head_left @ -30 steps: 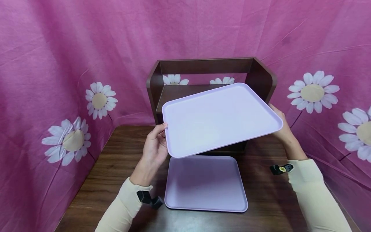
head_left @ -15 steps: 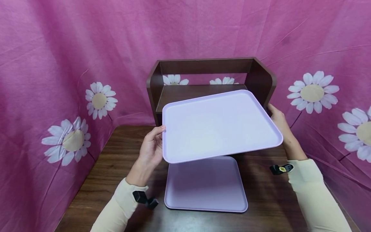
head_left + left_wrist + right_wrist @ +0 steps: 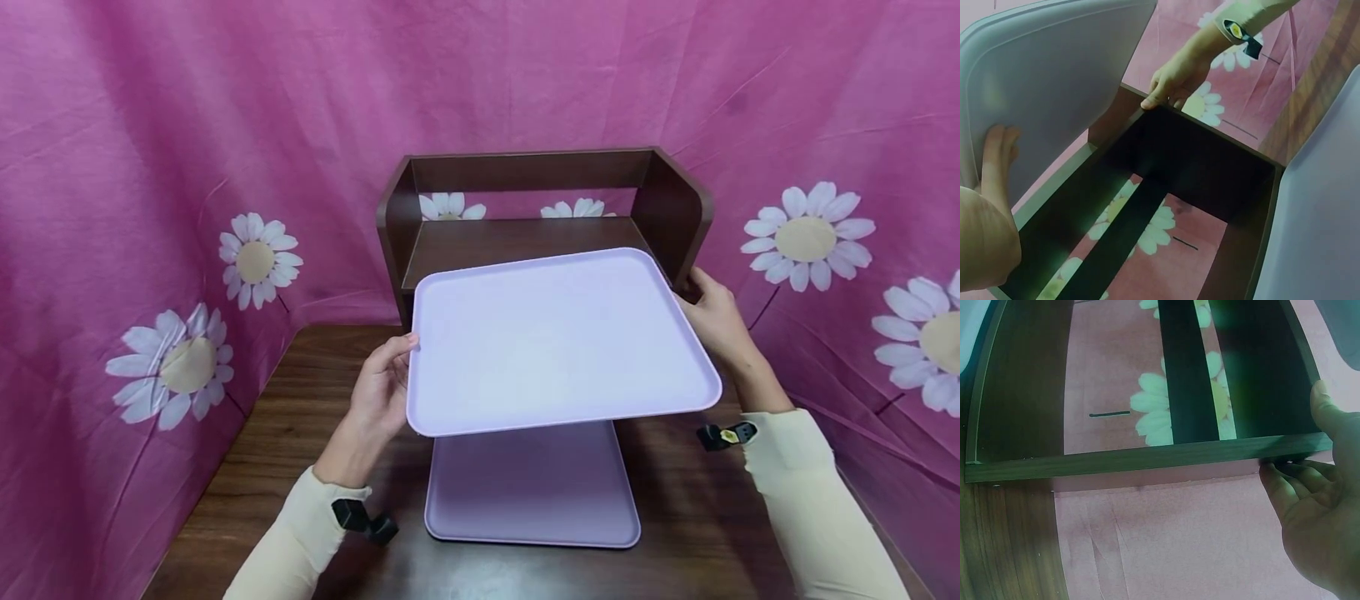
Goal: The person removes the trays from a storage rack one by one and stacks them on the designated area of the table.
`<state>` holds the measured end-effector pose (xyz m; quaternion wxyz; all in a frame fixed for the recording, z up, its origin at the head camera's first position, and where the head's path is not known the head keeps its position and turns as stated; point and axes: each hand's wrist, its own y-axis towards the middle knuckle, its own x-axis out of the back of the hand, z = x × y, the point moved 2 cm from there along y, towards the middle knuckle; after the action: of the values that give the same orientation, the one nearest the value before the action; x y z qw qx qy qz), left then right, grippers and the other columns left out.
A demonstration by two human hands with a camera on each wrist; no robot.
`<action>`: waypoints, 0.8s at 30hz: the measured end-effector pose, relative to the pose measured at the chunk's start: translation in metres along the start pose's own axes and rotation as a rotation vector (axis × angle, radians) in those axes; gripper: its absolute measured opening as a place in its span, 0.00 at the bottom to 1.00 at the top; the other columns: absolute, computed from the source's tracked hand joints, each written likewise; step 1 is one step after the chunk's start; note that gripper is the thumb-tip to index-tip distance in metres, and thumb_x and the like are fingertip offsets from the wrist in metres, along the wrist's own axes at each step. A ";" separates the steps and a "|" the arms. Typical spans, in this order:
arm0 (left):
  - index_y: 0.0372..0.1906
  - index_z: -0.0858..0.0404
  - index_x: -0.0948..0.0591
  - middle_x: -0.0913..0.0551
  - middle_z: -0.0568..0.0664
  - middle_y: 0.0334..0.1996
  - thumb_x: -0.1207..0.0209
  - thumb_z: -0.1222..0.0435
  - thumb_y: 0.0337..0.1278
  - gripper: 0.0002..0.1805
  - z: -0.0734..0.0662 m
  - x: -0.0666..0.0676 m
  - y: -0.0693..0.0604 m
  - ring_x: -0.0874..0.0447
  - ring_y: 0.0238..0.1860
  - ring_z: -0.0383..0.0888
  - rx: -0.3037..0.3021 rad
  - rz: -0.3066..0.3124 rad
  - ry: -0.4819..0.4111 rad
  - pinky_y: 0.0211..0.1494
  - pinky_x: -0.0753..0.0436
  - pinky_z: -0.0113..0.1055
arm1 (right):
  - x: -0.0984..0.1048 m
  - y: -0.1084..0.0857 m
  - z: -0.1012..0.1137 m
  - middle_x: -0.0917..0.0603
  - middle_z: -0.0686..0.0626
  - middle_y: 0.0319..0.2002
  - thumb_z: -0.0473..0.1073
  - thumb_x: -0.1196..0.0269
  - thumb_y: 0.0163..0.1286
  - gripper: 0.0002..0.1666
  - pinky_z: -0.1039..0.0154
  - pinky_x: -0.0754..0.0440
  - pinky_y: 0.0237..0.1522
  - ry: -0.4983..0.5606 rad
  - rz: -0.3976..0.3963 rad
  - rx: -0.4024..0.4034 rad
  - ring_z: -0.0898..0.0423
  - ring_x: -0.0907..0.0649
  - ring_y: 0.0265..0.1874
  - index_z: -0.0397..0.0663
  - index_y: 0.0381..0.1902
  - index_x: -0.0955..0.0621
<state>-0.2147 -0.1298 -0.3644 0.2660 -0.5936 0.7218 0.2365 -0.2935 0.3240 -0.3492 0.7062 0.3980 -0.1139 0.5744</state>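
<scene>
A light purple rectangular tray (image 3: 555, 342) hangs tilted above the table, its left edge pinched by my left hand (image 3: 375, 396), thumb at the rim. The left wrist view shows fingers of that hand (image 3: 996, 172) flat against the tray's underside. My right hand (image 3: 717, 321) is at the right side panel of a dark brown wooden shelf (image 3: 536, 172). In the right wrist view, the right hand (image 3: 1316, 506) grips that panel's edge (image 3: 1147, 461), thumb inside and fingers outside. A second purple tray (image 3: 532, 500) lies flat on the table, its back part hidden beneath the raised one.
The wood-grain table (image 3: 270, 433) carries the shelf at its back. A pink curtain (image 3: 300, 100) with large white daisies surrounds the table on the back and both sides. The raised tray covers the shelf's lower front.
The raised tray has come down, mostly at its right end, and shifted slightly left with my left hand. More of the shelf's board shows. My right hand stays at the side panel.
</scene>
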 end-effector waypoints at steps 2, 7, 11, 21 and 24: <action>0.31 0.57 0.14 0.09 0.43 0.25 0.59 0.68 0.77 0.24 0.000 0.003 -0.001 0.10 0.27 0.34 -0.005 0.017 0.008 0.32 0.14 0.25 | 0.000 0.000 0.002 0.12 0.37 0.45 0.47 0.37 0.77 0.23 0.80 0.29 0.38 0.006 0.008 -0.005 0.76 0.26 0.34 0.35 0.60 0.21; 0.31 0.57 0.13 0.09 0.43 0.25 0.61 0.69 0.77 0.25 0.000 0.010 -0.004 0.10 0.27 0.34 -0.007 0.050 0.021 0.32 0.13 0.25 | -0.001 0.000 0.003 0.14 0.29 0.50 0.48 0.36 0.78 0.25 0.81 0.31 0.38 -0.012 0.016 -0.013 0.75 0.27 0.35 0.34 0.63 0.22; 0.31 0.57 0.13 0.09 0.43 0.25 0.61 0.69 0.78 0.26 0.002 0.015 -0.007 0.10 0.27 0.34 0.005 0.073 0.024 0.32 0.13 0.25 | -0.002 0.000 0.002 0.14 0.32 0.46 0.50 0.35 0.78 0.25 0.77 0.30 0.37 -0.029 0.010 -0.021 0.71 0.26 0.34 0.36 0.60 0.21; 0.31 0.58 0.12 0.09 0.44 0.26 0.62 0.71 0.78 0.27 0.009 0.026 -0.012 0.09 0.27 0.34 0.026 0.115 -0.003 0.33 0.12 0.25 | -0.002 -0.001 0.005 0.13 0.30 0.50 0.57 0.32 0.76 0.31 0.79 0.29 0.36 -0.024 0.034 -0.035 0.70 0.23 0.35 0.38 0.62 0.22; 0.31 0.58 0.12 0.09 0.43 0.26 0.61 0.71 0.77 0.26 0.013 0.030 -0.012 0.09 0.27 0.34 0.031 0.120 0.000 0.33 0.12 0.25 | -0.002 -0.001 0.006 0.13 0.30 0.53 0.59 0.32 0.76 0.32 0.79 0.29 0.36 -0.020 0.037 -0.048 0.70 0.23 0.37 0.40 0.63 0.22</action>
<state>-0.2063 -0.1456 -0.3945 0.2604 -0.5450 0.7596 0.2410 -0.2914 0.3189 -0.3469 0.7035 0.3842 -0.1422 0.5807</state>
